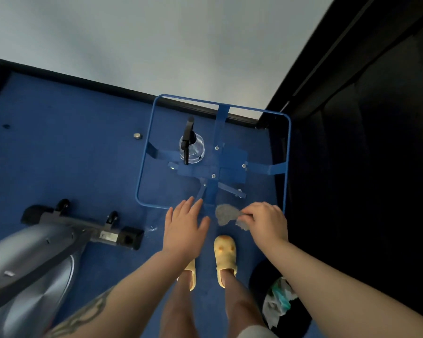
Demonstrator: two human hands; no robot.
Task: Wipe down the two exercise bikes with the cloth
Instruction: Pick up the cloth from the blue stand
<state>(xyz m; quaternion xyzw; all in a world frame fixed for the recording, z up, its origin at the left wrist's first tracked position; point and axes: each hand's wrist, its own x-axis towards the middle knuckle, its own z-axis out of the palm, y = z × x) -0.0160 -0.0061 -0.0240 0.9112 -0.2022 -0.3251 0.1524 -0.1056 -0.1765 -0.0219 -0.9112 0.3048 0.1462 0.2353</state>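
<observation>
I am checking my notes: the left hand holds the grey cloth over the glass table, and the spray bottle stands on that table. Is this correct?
Not quite. The head view shows the right hand pinching the grey cloth; the left hand is open and empty. The spray bottle does stand on the glass table.

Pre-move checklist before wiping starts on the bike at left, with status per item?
1. Grey cloth in hand: ok, right hand pinches its edge.
2. Left hand free: ok, open and empty.
3. Clear spray bottle with black trigger within reach: ok, upright on the glass-topped blue-framed table.
4. Cloth dampened: cannot tell.
5. Grey exercise bike in reach: ok, base at left on the blue carpet.
6. Second bike located: cannot tell, not in view.
</observation>
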